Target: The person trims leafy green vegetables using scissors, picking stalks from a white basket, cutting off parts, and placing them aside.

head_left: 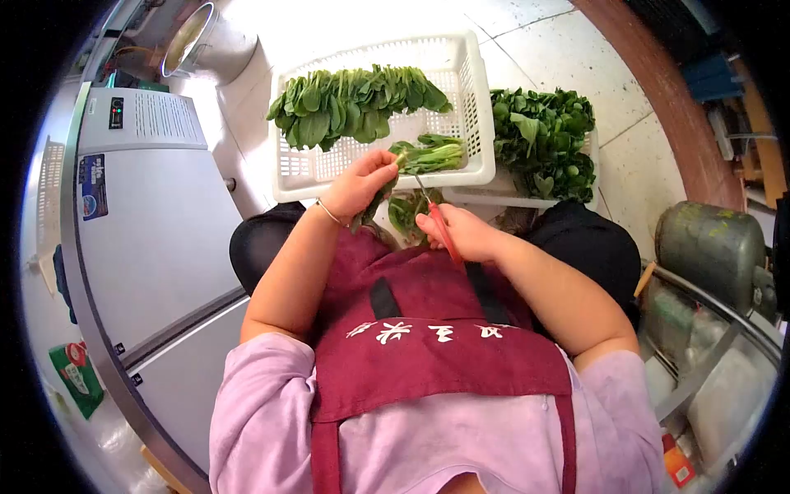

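My left hand [359, 185] pinches a leafy green [373, 207], its pale stem end up by the fingertips and its leaves hanging below the palm. In my right hand [471, 234] is a pair of scissors [445, 230] with red handles. The blades point up toward the stem end, close to my left fingers; whether they touch it I cannot tell. Just beyond, a small bunch of greens [438, 156] lies in the near part of a white plastic basket [485, 115]. A neat row of greens [350, 103] fills the basket's far side. Loose leaves [406, 216] show below the scissors.
Right of the basket, a large pile of leafy greens [545, 140] sits in a pale tray. A metal pot [226, 45] stands at the upper left on the tiled floor [527, 41]. A white appliance [160, 239] flanks my left side, and a dark green cylinder [709, 247] my right.
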The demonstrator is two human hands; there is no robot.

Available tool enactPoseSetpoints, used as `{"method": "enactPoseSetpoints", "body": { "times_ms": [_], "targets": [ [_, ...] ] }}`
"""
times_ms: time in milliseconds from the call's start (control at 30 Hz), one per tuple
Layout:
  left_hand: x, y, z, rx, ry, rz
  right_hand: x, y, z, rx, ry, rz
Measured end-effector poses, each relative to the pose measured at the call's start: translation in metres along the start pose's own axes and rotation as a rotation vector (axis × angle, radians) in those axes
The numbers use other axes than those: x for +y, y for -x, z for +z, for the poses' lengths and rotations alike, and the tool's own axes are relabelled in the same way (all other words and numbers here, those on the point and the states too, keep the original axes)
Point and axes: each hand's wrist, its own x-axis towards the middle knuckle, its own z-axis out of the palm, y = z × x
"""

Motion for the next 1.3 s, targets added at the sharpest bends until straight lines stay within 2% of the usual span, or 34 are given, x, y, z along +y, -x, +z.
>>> {"method": "enactPoseSetpoints", "body": {
  "times_ms": [33,100,200,333,533,700,867,967,1000,1067,1133,1167,1200,1267,1300],
  "targets": [
    [-0.001,0.005,0.006,0.018,-0.142,0.014,-0.001,0.001,0.000,-0.004,0.000,0.006],
    [-0.011,0.014,0.012,0.028,-0.139,0.053,-0.009,0.007,-0.003,-0.107,0.042,0.079],
    [-0.019,0.021,0.010,0.073,-0.426,0.076,-0.009,0.007,0.000,-0.138,0.082,0.091],
    [-0.022,0.033,0.013,0.088,-0.456,0.020,-0.010,0.012,0.004,-0.196,0.068,0.221],
    [-0.065,0.051,0.008,0.044,-0.500,-0.062,0.002,0.013,0.015,-0.317,0.108,0.296],
    [-0.073,0.054,0.006,0.059,-0.483,-0.102,-0.008,0.017,0.008,-0.350,0.242,0.300],
    [-0.051,0.050,-0.004,-0.093,-0.613,-0.124,-0.017,0.018,0.002,-0.351,0.300,0.316],
    [-0.034,0.042,-0.032,-0.220,-0.592,-0.090,-0.026,0.025,-0.002,-0.272,0.396,0.077],
    [-0.024,0.038,-0.039,-0.153,-0.515,-0.084,-0.036,0.029,-0.007,-0.283,0.378,0.077],
    [0.007,0.019,-0.048,0.055,-0.566,-0.144,-0.041,0.032,-0.010,-0.294,0.357,0.078],
    [0.012,-0.017,-0.055,0.270,-0.465,-0.012,-0.035,0.032,-0.010,-0.104,0.251,-0.123],
    [0.016,-0.040,-0.058,0.347,-0.563,-0.023,-0.036,0.030,-0.010,-0.097,0.253,-0.126],
    [0.018,-0.061,-0.057,0.362,-0.510,0.041,-0.038,0.029,-0.010,-0.071,0.187,-0.158],
    [0.022,-0.106,-0.046,0.378,-0.480,-0.003,-0.040,0.028,-0.009,-0.022,0.064,-0.176],
    [0.028,-0.146,-0.035,0.407,-0.638,-0.027,-0.039,0.025,-0.010,0.009,0.024,-0.184]
  ]
}}
